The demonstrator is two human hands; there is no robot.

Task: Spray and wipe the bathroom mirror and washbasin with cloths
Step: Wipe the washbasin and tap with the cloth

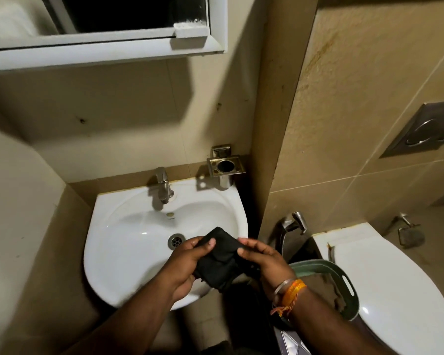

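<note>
Left hand (182,267) & right hand (263,265) both pinch a black cloth (217,260) between them, thumbs on top, fingers curled under; cloth is soft, matte, bunched into a rough folded wad w/ a loose end hanging below. Right wrist has a thin metal bangle (283,285) + orange threads (292,294).

Cloth sits over the front right part of the washbasin (118,242), just right of the drain (176,240). Basin: white glazed ceramic, rounded bowl, glossy w/ highlights. Chrome tap (162,184) at back rim; square metal holder (225,163) on wall beside it.

Mirror (128,19) up top in white frame, cut off by frame edge, glass mostly dark, hard to read. Walls: beige tiles, stained.

Right side: white toilet (395,275), lid down, partly cropped; grey-green tray w/ slot handle (344,283) on it, partly behind right forearm, contents unclear. Steel flush plate (431,129) on wall. Area under the hands is dark, can't make out.
</note>
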